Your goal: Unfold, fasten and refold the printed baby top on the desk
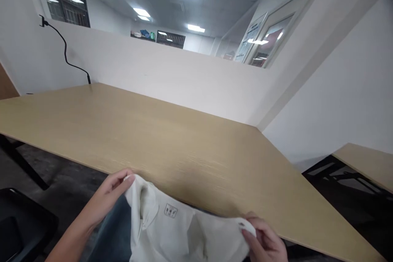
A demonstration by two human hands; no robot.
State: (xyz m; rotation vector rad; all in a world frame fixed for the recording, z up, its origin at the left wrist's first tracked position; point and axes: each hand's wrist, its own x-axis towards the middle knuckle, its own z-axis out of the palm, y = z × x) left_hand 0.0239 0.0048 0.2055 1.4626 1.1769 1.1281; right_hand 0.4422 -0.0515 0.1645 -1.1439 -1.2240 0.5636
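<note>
A white cloth garment (175, 229) hangs between my two hands at the front edge of the table. Its upper edge is stretched sideways, and a small dark printed mark shows on the inside. My left hand (118, 186) pinches the garment's upper left corner, thumb on top. At the upper right corner, my right hand (265, 239) grips the cloth between thumb and fingers, close to a small slit or loop. Folds sag in the middle, and the lower part runs out of view at the bottom.
The wooden table (172, 131) stretches ahead to a white partition wall (172, 77). A black bendy-necked holder (65, 49) rises at the back left. A black chair (27, 225) stands at lower left. Another table (365, 161) is at the right.
</note>
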